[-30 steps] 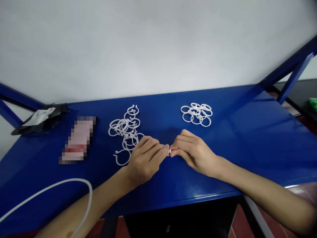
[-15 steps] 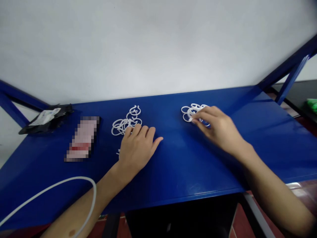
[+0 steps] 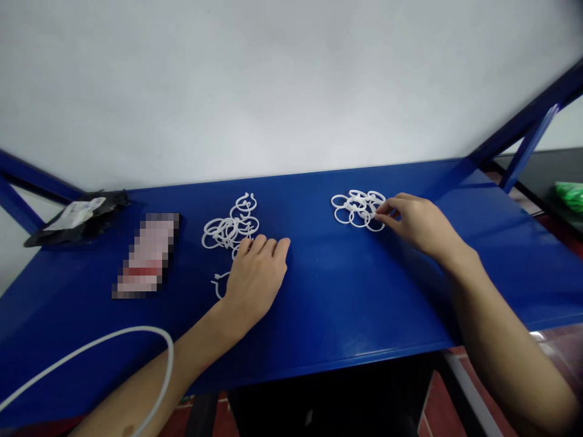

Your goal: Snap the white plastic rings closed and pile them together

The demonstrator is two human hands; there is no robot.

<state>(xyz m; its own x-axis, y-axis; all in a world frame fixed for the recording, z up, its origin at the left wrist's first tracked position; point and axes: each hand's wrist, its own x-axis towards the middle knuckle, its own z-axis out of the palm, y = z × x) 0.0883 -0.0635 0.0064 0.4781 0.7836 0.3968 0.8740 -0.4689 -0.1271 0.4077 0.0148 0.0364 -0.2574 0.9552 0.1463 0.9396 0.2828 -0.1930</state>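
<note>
My left hand lies flat on the blue table, fingers stretched out over the near edge of a loose pile of white open rings. One more white ring peeks out beside its thumb side. My right hand is further right, its fingers loosely bent, and the fingertips touch the right edge of a flat cluster of white closed rings. Nothing shows between the fingers of either hand.
A blurred pink-and-red flat object lies left of the ring pile. A black packet with a white label sits at the far left corner. A white tube loops over my left forearm. Blue frame struts rise at the right.
A second ago both hands met at the table's middle, pinching a small ring. The right hand carried it to the right cluster and drew back a little; the left went flat onto the left pile.
</note>
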